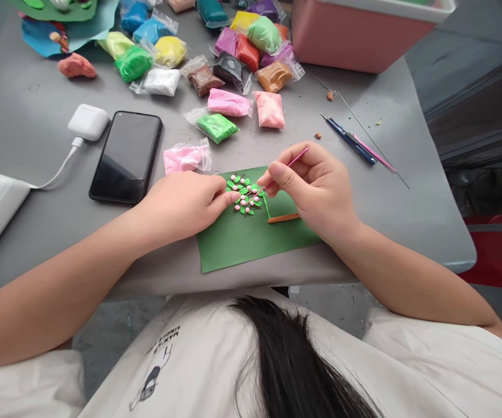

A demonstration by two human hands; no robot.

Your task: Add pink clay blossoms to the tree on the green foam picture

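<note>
The pink-dotted, green-leaved clay flower cluster lies on the flat green rectangular card, atop the grey table. My right hand grips a thin pink stick tool; my left hand, fingers together, rests at the cluster's edge.

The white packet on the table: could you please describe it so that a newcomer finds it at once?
Find the black phone lying on the left part of the grey table. Beyond its far end, a little to the right, the group of coloured packets begins. There, between a bright green packet and a brown packet, lies the white packet, the only white one among them.
</note>
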